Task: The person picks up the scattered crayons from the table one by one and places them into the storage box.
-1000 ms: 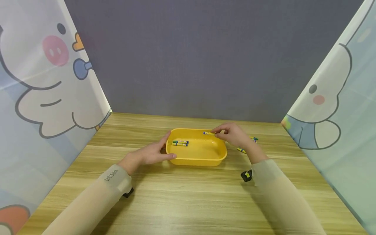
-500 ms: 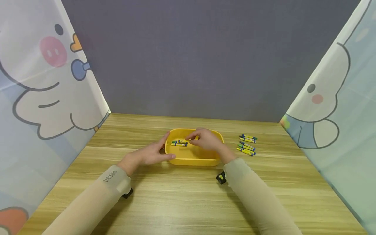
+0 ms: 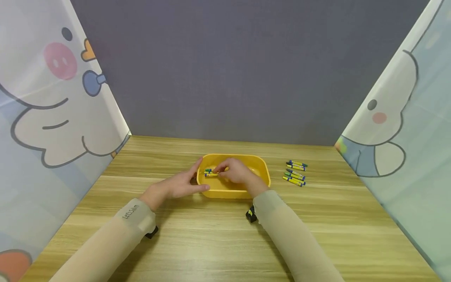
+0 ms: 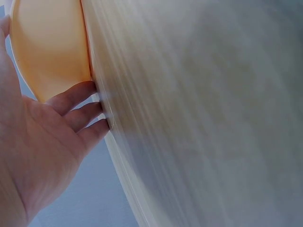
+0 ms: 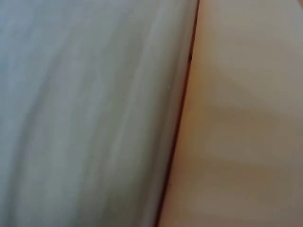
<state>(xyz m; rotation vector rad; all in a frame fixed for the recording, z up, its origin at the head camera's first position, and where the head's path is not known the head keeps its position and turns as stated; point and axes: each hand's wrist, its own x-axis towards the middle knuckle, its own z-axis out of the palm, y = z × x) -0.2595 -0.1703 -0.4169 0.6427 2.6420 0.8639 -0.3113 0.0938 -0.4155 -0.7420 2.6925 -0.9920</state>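
Note:
A yellow plastic tray (image 3: pixel 234 194) stands on the wooden table, with a few crayons (image 3: pixel 210 175) in yellow and blue wrappers lying side by side at its left end. My left hand (image 3: pixel 179 184) holds that end, thumb on the near rim and index finger at the far corner. In the left wrist view, its other fingers (image 4: pixel 83 116) bend against the outer wall, close to the table. My right hand (image 3: pixel 236 171) reaches inside and pinches a crayon beside the others; its fingertips partly cover them. The right wrist view shows only the tray's wall (image 5: pixel 236 142) and table, blurred.
Several more crayons (image 3: pixel 295 176) lie in a loose column on the table (image 3: pixel 211 243), right of the tray. A grey panel (image 3: pixel 225 70) rises behind the table, and printed cartoon sheets (image 3: pixel 382 129) flank it on both sides.
My right hand has carried a crayon leftward from the tray's far right side and lowered it next to the crayons at the left end. My left hand stays at the tray.

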